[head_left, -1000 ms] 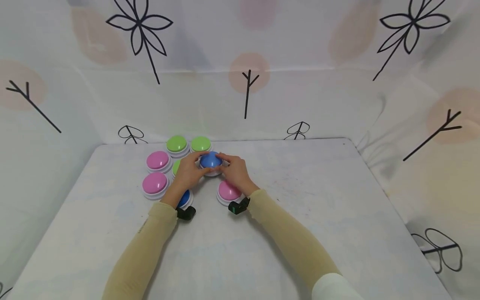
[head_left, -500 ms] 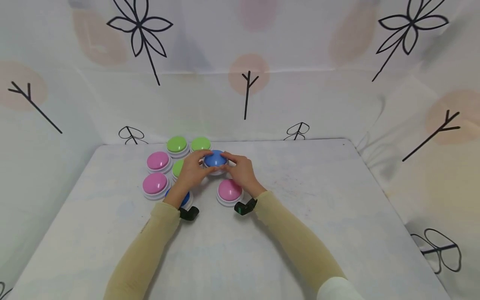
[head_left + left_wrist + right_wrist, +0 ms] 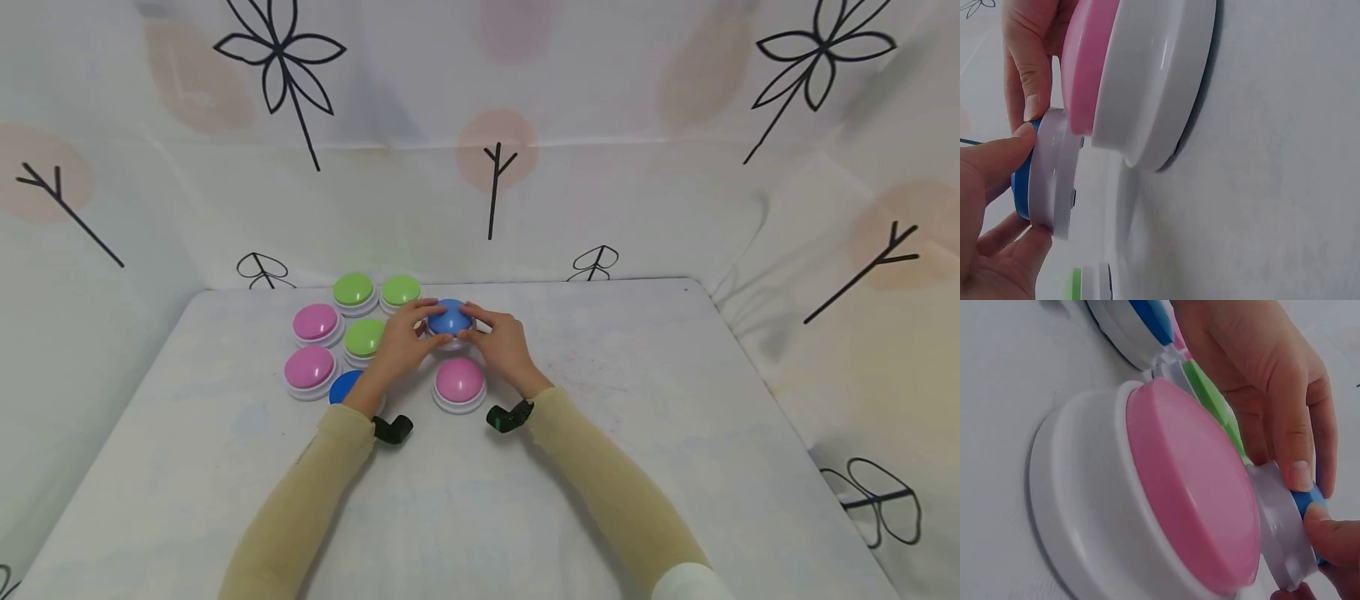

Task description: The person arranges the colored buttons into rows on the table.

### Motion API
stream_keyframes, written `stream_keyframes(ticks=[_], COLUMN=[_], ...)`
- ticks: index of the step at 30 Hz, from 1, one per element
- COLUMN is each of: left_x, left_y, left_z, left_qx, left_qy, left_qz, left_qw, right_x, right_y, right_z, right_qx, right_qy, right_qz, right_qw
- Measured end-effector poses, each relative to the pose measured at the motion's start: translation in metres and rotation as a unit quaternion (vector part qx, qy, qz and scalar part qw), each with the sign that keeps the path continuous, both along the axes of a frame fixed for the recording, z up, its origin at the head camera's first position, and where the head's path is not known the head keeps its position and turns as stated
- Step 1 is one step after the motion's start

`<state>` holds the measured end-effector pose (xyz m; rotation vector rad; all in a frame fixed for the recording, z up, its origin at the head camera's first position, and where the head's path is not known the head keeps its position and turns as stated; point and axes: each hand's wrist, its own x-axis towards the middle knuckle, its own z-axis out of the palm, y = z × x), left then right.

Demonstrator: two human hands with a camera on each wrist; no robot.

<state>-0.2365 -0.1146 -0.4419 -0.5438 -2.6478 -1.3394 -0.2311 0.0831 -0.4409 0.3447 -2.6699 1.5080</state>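
In the head view, both hands hold one push button with a blue dome (image 3: 450, 317) and white base at the far middle of the table. My left hand (image 3: 401, 342) grips its left side, thumb in front and fingers behind. On the opposite side my right hand (image 3: 506, 348) pinches it likewise. The left wrist view shows this button's white base (image 3: 1050, 175) with small feet underneath, apart from the table. A pink push button (image 3: 460, 381) stands just in front of the hands; it looms large in the right wrist view (image 3: 1197, 487).
Left of the hands stand three green buttons (image 3: 354, 289), two pink buttons (image 3: 310, 367) and another blue button (image 3: 347, 387), partly hidden by the left wrist. The white table (image 3: 480, 517) meets a patterned cloth backdrop (image 3: 420, 208) at its back edge.
Both hands have moved to the right together with the blue button, away from the green ones. The front pink button and the near green button are now less covered.
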Motion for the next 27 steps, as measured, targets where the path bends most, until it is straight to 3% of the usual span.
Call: stream_keyframes(ticks=[11,27], left_x=[0.003,0.006], left_y=[0.021,0.042], left_z=[0.0,-0.002], left_qx=[0.046,0.028], left_qy=[-0.03,-0.027], left_qz=[-0.019,-0.032], left_qw=[0.9983,0.9987], right_x=[0.007,0.018], right_y=[0.022,0.046], right_z=[-0.001,-0.002], right_qx=[0.001,-0.01], right_qy=[0.001,-0.013], right_qz=[-0.015,-0.026], right_qw=[0.9999,0.9995])
